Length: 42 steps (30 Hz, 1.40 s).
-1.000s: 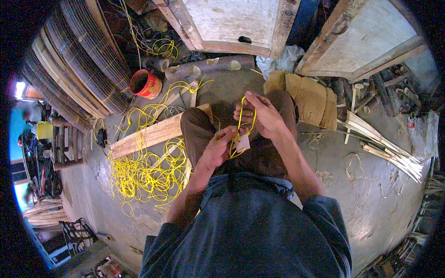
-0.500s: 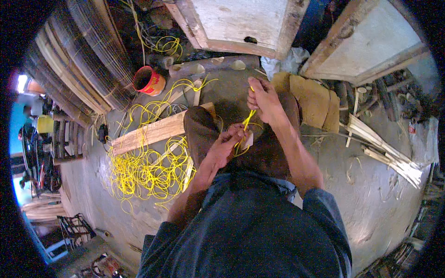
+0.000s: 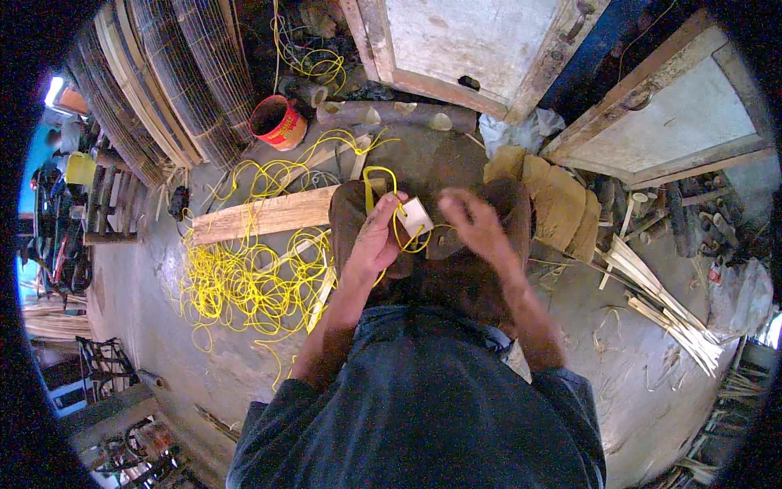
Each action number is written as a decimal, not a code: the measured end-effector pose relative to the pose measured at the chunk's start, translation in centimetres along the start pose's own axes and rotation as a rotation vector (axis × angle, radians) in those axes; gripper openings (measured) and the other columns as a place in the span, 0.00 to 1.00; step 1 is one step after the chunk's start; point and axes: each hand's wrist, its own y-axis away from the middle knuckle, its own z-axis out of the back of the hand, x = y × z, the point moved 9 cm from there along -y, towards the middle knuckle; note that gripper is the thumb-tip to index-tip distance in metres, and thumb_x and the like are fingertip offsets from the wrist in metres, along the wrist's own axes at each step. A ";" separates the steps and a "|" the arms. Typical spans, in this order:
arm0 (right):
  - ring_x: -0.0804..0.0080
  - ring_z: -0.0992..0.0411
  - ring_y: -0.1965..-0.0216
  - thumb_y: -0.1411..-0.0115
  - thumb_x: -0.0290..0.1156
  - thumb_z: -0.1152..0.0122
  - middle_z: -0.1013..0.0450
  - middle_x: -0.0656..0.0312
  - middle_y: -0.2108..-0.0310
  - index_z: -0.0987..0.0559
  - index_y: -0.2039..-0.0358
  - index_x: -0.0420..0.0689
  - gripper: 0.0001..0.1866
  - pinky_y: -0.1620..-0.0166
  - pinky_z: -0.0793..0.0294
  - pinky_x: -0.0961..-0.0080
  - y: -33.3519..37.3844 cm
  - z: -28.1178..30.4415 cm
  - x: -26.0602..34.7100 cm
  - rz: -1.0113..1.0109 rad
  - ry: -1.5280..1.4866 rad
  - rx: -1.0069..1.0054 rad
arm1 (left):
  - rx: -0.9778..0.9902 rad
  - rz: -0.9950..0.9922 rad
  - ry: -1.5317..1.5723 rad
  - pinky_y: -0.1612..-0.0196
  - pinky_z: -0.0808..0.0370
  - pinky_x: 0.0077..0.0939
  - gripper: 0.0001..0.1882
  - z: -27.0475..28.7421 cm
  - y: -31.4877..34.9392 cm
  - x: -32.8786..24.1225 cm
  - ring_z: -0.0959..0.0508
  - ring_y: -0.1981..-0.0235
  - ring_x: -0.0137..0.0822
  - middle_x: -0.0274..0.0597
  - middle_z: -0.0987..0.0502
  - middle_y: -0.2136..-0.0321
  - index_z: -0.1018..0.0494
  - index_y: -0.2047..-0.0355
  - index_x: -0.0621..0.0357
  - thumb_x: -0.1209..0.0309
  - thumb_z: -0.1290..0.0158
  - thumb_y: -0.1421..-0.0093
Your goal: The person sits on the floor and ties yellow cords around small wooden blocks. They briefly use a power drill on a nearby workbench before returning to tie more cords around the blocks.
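Note:
My left hand (image 3: 380,238) is closed, its fingers and thumb gripping a small pale block (image 3: 415,218) above my lap. Yellow cord (image 3: 396,181) loops up beside the block and curls round its lower edge. To the right of the block is my right hand (image 3: 476,222), smeared by motion, so whether it holds any cord cannot be made out. A large tangle of the same yellow cord (image 3: 236,285) lies on the floor to my left, partly over a wooden plank (image 3: 261,216).
A red bucket (image 3: 278,124) stands ahead on the left, near rolled slatted mats (image 3: 175,81). Two framed panels (image 3: 464,49) lean at the front. Flattened brown cardboard (image 3: 558,204) lies right of my knee, with pale wood strips (image 3: 672,314) farther right.
My right hand has come down from its raised, closed position above the cord. The block in my left hand has turned and shows more of its face, and a cord loop now rises beside it.

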 end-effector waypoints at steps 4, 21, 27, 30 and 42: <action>0.55 0.25 0.59 0.42 0.43 0.43 0.24 0.49 0.63 0.24 0.58 0.39 0.20 0.55 0.28 0.65 0.1 -4.2 0.7 -0.028 -0.120 0.219 | 0.019 -0.132 -0.139 0.53 0.30 0.24 0.18 -1.7 -1.2 -1.1 0.27 0.56 0.30 0.35 0.27 0.58 0.32 0.51 0.56 0.59 0.52 0.37; 0.76 0.27 0.68 0.40 0.38 0.43 0.23 0.62 0.67 0.22 0.59 0.39 0.16 0.61 0.28 0.77 -5.9 6.0 -4.4 -0.269 -0.512 -0.259 | -0.174 -0.288 -1.002 0.77 0.42 0.18 0.17 -0.8 3.5 -5.1 0.39 0.80 0.20 0.27 0.36 0.84 0.24 0.72 0.62 0.60 0.53 0.36; 0.77 0.28 0.68 0.41 0.41 0.41 0.25 0.62 0.64 0.25 0.56 0.39 0.20 0.65 0.25 0.80 -6.0 4.7 -5.6 -0.347 -0.439 -0.195 | -0.108 -0.380 -1.295 0.76 0.42 0.17 0.15 1.3 6.0 -8.6 0.39 0.79 0.20 0.27 0.33 0.82 0.23 0.70 0.61 0.62 0.51 0.37; 0.74 0.27 0.65 0.41 0.38 0.41 0.26 0.59 0.63 0.27 0.54 0.38 0.19 0.65 0.23 0.79 -7.6 4.4 -6.6 -0.189 -0.213 -0.126 | -0.198 -0.486 -1.404 0.74 0.40 0.17 0.14 3.4 8.0 -10.6 0.37 0.78 0.21 0.29 0.31 0.81 0.23 0.69 0.61 0.63 0.51 0.38; 0.63 0.28 0.57 0.39 0.38 0.44 0.30 0.56 0.55 0.31 0.52 0.42 0.19 0.56 0.23 0.64 -8.6 -8.9 -2.3 -0.717 -1.335 0.135 | -0.476 -0.340 -1.498 0.73 0.33 0.22 0.10 8.5 13.3 -12.6 0.29 0.76 0.26 0.40 0.24 0.75 0.24 0.68 0.64 0.69 0.48 0.41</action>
